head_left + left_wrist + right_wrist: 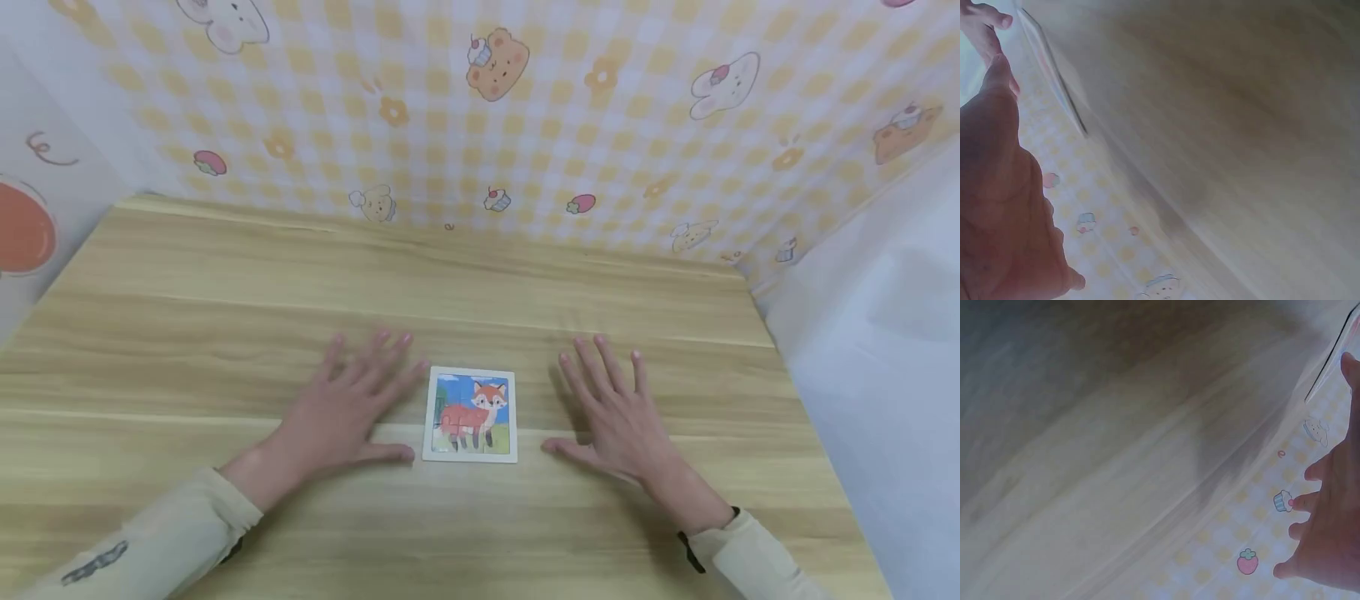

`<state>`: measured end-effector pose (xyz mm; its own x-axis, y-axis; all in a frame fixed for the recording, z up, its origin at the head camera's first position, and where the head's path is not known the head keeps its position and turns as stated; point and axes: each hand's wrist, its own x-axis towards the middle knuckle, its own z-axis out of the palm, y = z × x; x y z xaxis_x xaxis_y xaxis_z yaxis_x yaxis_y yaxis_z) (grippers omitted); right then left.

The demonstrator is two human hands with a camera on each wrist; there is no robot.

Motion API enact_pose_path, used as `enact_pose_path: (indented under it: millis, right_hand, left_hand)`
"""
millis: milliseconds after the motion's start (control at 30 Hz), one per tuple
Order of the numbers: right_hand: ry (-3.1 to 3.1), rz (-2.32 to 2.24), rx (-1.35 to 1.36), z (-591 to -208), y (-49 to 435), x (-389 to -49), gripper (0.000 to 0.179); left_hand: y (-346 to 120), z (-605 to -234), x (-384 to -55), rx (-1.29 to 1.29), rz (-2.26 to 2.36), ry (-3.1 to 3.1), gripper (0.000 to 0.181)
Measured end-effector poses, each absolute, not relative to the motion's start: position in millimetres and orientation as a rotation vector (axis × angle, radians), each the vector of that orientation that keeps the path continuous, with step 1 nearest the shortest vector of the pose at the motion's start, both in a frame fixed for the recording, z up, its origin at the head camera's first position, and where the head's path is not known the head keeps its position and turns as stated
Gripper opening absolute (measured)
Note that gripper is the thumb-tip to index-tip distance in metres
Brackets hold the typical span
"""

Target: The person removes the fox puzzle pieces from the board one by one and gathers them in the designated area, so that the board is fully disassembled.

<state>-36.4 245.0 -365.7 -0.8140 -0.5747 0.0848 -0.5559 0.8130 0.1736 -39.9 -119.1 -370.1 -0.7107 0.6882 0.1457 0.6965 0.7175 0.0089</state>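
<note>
A square fox jigsaw puzzle (470, 415) in a white frame lies flat on the wooden table, its pieces fitted together into one picture. My left hand (337, 408) is to the left of it, palm down with fingers spread, the index fingertip close to the frame's upper left corner. On the other side my right hand (618, 425) also has its fingers spread, thumb pointing toward the frame across a small gap. Neither hand holds anything. In the left wrist view the puzzle's edge (1054, 72) shows beyond the left hand (1007, 206).
The wooden table (465, 533) runs back to a wall (555, 150) covered in yellow checks with cartoon animals. White panels (885, 333) border the right side. Beige sleeves (165, 533) cover both forearms.
</note>
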Motion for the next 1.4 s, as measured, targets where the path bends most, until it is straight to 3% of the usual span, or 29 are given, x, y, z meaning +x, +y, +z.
enact_pose_path:
  millis: [400,700,1033,1400]
  right_hand:
    - [-2.946,0.234,0.914,-361,225,-40,0.087]
    - [-2.9,0.523,0.949,-355,194,-45,0.067]
    - [-2.932,0.669,1.03,-351,147,-59,0.025]
    - [-3.178,0.671,0.978,-351,117,-71,0.023]
  left_hand:
    - [-78,-362,-5,-1.47,-0.091,-2.696,0.073]
    - [-57,-368,-3,-1.452,-0.039,-2.575,0.04]
    - [-52,-369,-6,-1.441,0.026,-2.516,0.032]
    - [-49,-366,-9,-1.437,-0.07,-2.566,0.019]
